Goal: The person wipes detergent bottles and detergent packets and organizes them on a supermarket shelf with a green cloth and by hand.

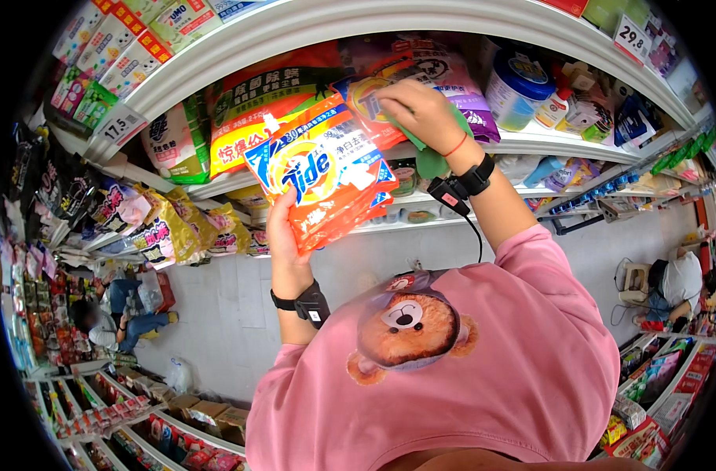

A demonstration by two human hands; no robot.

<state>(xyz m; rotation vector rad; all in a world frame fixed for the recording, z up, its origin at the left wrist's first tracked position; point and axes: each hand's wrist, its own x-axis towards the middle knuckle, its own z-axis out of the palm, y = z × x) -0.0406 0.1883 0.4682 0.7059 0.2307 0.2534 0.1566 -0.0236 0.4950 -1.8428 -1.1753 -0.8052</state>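
My left hand grips the lower left edge of a stack of orange Tide detergent packets, held in front of the shelf. Over another Tide packet at the shelf, my right hand is bent, with a green cloth hanging under its palm and wrist. Its fingertips are curled near that packet's face; whether they grip it is unclear. Behind the stack stands a large red and green detergent bag. A purple and pink bag lies just beyond my right hand.
A white shelf edge curves overhead, with price tags. Blue-lidded tub and bottles stand at the right of the shelf. Gold packs hang at the left. A person sits low at the far left; another person is at the far right.
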